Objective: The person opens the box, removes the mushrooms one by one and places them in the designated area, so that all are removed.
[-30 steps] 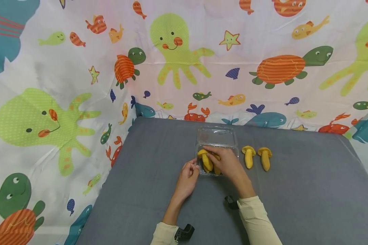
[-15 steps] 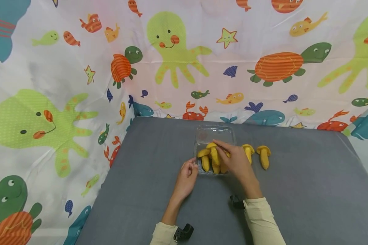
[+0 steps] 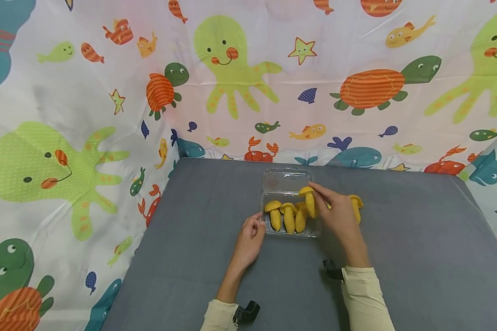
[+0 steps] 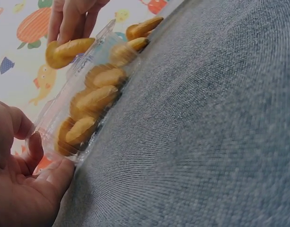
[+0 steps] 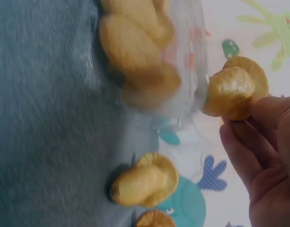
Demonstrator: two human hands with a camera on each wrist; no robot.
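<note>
Right hand grasps one mushroom, pinched above right part of box. Left hand pinches box at left side. Box clear, on grey table, lid open at far side. Three mushrooms inside, side by side, caps far, stems near. Two more mushrooms on table, right of box, partly behind right hand in head view.
</note>
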